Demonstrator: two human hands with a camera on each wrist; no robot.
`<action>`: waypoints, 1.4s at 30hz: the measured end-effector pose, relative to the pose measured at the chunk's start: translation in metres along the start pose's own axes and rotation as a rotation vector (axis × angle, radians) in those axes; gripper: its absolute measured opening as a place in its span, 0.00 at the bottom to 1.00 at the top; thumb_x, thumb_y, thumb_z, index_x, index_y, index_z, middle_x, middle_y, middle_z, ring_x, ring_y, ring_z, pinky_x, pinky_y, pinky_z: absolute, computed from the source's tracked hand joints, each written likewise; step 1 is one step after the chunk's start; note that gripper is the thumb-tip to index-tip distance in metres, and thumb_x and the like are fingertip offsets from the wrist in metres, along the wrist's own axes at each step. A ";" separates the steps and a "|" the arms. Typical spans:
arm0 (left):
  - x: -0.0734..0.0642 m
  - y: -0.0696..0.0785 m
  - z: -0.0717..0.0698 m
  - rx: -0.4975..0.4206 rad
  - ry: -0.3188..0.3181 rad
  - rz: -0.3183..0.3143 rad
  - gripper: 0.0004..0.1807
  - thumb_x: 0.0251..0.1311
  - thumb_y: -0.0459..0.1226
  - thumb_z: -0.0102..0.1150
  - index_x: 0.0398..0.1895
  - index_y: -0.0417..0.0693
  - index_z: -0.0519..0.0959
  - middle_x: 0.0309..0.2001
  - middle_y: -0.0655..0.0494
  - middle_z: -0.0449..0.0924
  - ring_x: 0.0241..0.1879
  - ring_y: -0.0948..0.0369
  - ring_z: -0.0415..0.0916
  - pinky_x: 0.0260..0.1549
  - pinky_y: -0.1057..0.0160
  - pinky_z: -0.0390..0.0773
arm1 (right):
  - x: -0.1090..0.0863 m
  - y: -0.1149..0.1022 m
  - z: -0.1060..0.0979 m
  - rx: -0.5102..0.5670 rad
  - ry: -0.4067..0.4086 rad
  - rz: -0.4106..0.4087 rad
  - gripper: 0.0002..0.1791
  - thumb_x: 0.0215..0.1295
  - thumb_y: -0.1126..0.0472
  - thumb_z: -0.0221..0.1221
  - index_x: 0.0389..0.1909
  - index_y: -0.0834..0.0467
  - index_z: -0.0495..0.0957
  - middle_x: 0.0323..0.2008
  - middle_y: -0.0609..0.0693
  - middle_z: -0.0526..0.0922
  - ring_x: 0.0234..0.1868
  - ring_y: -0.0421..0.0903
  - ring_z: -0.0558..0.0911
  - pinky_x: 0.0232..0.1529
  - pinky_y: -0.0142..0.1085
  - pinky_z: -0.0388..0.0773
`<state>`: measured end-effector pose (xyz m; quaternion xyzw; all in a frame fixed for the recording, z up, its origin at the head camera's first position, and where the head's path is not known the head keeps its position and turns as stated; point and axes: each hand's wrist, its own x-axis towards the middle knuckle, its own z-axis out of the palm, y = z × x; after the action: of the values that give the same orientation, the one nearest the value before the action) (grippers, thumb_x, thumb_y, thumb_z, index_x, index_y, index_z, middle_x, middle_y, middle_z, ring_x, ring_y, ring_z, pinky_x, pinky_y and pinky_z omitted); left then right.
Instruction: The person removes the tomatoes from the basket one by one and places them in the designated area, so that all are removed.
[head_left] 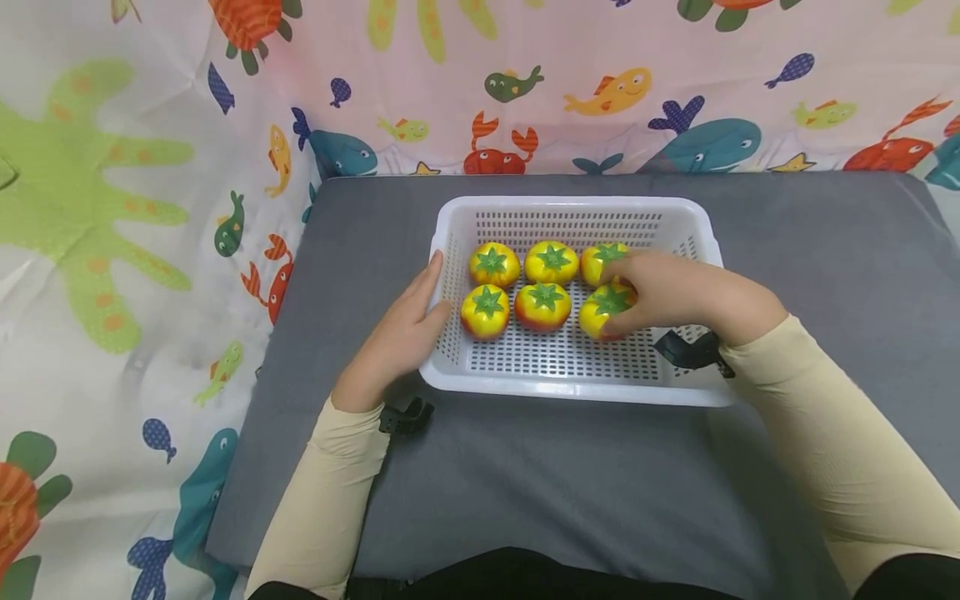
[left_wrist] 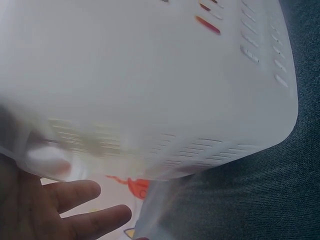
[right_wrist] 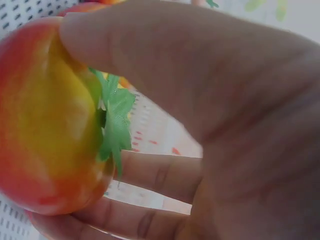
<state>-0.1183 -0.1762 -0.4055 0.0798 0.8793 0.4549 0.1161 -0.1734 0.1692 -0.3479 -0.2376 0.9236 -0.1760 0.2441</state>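
A white perforated plastic basket (head_left: 525,387) holds several yellow-red tomatoes with green star-shaped leaf tops, in two rows of three. At the right end of the near row, my right hand (head_left: 667,292) grips one tomato (head_left: 594,317) from the right side. In the right wrist view, the thumb lies on top of this tomato (right_wrist: 50,125) and fingers curl beneath it. The far-row tomato (head_left: 592,262) is partly behind the fingers. My left hand (head_left: 401,333) rests against the basket's left side, its fingers extended along the outer wall (left_wrist: 150,75).
The basket stands on a grey cloth-covered table (head_left: 540,467). A curtain (head_left: 442,83) printed with sea animals hangs behind the table and along its left side. Black straps (head_left: 686,350) sit on both wrists.
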 end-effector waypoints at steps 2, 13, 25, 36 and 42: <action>0.000 0.000 0.000 -0.008 -0.001 0.002 0.41 0.78 0.42 0.46 0.86 0.70 0.40 0.86 0.60 0.44 0.56 0.45 0.83 0.33 0.52 0.91 | -0.002 0.001 -0.004 0.002 0.012 0.004 0.43 0.51 0.47 0.80 0.65 0.63 0.79 0.56 0.59 0.85 0.50 0.56 0.80 0.59 0.55 0.83; -0.001 0.002 -0.001 -0.010 -0.008 -0.012 0.41 0.78 0.41 0.46 0.86 0.72 0.40 0.85 0.62 0.44 0.52 0.47 0.85 0.33 0.55 0.91 | -0.019 0.009 -0.025 -0.014 0.085 0.041 0.43 0.51 0.45 0.80 0.64 0.63 0.79 0.57 0.63 0.80 0.50 0.57 0.79 0.53 0.53 0.86; -0.002 0.004 -0.002 0.010 -0.008 -0.007 0.41 0.78 0.40 0.46 0.86 0.69 0.40 0.86 0.62 0.44 0.52 0.46 0.86 0.32 0.54 0.91 | -0.042 0.025 -0.053 -0.025 0.126 0.100 0.46 0.52 0.39 0.78 0.64 0.63 0.76 0.55 0.65 0.80 0.49 0.58 0.78 0.45 0.51 0.87; -0.005 0.007 -0.002 0.010 -0.017 -0.031 0.41 0.78 0.40 0.45 0.86 0.70 0.39 0.85 0.60 0.45 0.49 0.46 0.87 0.30 0.55 0.91 | -0.058 0.040 -0.067 -0.035 0.175 0.156 0.49 0.53 0.36 0.76 0.67 0.65 0.74 0.56 0.65 0.79 0.50 0.58 0.77 0.45 0.50 0.84; -0.007 0.007 -0.003 0.027 -0.013 -0.044 0.41 0.78 0.40 0.45 0.86 0.71 0.39 0.85 0.58 0.45 0.49 0.45 0.87 0.30 0.55 0.91 | -0.064 0.047 -0.072 -0.033 0.188 0.173 0.49 0.54 0.34 0.75 0.67 0.64 0.74 0.54 0.63 0.80 0.48 0.57 0.78 0.42 0.46 0.81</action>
<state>-0.1123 -0.1765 -0.3970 0.0649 0.8862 0.4397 0.1308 -0.1796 0.2568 -0.2864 -0.1437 0.9622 -0.1605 0.1670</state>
